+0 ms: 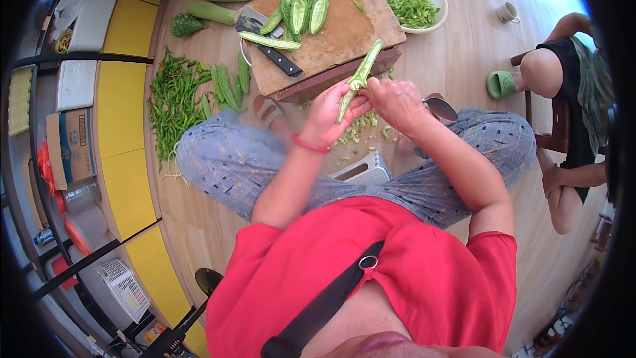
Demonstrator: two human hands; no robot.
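Observation:
My left hand [329,111], with a red bangle at its wrist, is wrapped round the middle of a halved bitter melon [366,66]. The half tilts up toward the board, its pale hollow showing. Against its side, my right hand [396,101] is closed. A dark, shiny oval that looks like the bowl of a spoon [440,107] sticks out beside the right wrist; the handle is hidden by the hand. Beyond my hands, more melon halves [300,10] lie on the wooden cutting board [351,26], next to a black-handled cleaver [278,58].
A pale bowl [442,8] of sliced greens stands beyond the board. Green peppers [173,103], whole bitter melons [227,87] and larger gourds [222,12] lie at left. Scraps [358,126] litter the floor below my hands. A mug [507,12] and a seated person [563,93] are at right.

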